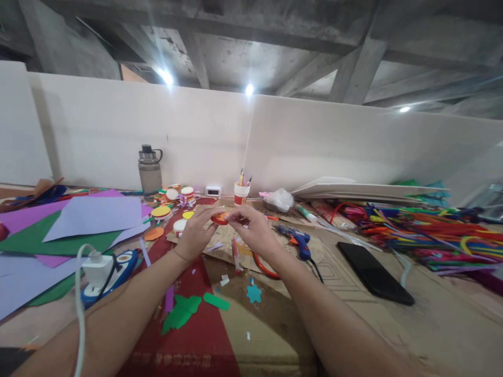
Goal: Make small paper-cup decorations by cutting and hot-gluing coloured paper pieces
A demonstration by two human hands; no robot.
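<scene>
Both my hands meet over the middle of the cardboard-covered table, around a small round orange-red disc point(220, 218). My left hand point(197, 233) grips the disc's left side between thumb and fingers. From the other side, my right hand point(251, 228) pinches at its right edge; whether it also holds a smaller piece is too small to tell. Below the hands lie a red-capped pen-like stick point(236, 255), a blue flower cutout point(253, 294) and green paper scraps point(183, 312). A white-sided round piece point(179, 226) sits just left of my left hand.
Right of my hands lie a blue glue gun point(302, 244) and a black phone point(373, 272). Pipe cleaners point(440, 225) are heaped far right. Coloured sheets point(94, 217) and a power strip point(126, 267) fill the left. A water bottle point(150, 175) and pen cup point(241, 193) stand behind.
</scene>
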